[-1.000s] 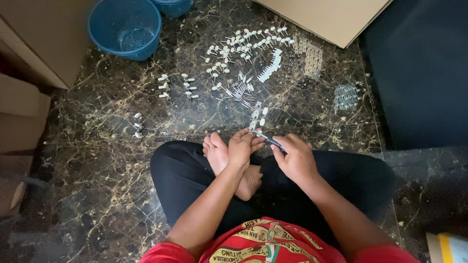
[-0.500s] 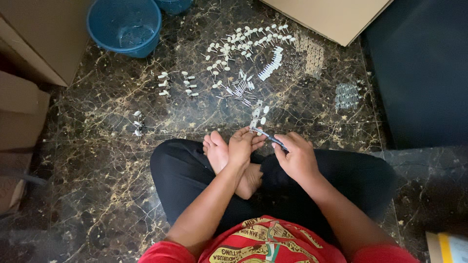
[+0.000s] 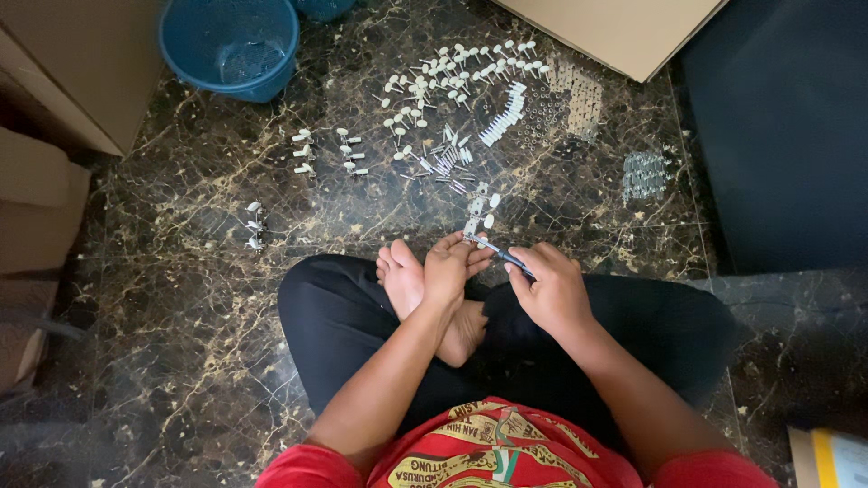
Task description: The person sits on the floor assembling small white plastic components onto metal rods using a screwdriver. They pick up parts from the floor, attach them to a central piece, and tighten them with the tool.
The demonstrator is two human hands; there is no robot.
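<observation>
Two hands met over the lap: the left hand pinched one metal tuner strip pointing far, the right hand gripped one screwdriver angled far-left.

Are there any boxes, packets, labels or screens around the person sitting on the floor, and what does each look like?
Large cardboard box: top left, plain brown, beside a blue bucket.
Smaller cardboard boxes: left edge, brown, stacked.
Flat cardboard sheet: top right, tan, lying on the marble floor.
Yellow-edged package: bottom right corner, mostly cut off.
No screens or signs in view.
</observation>
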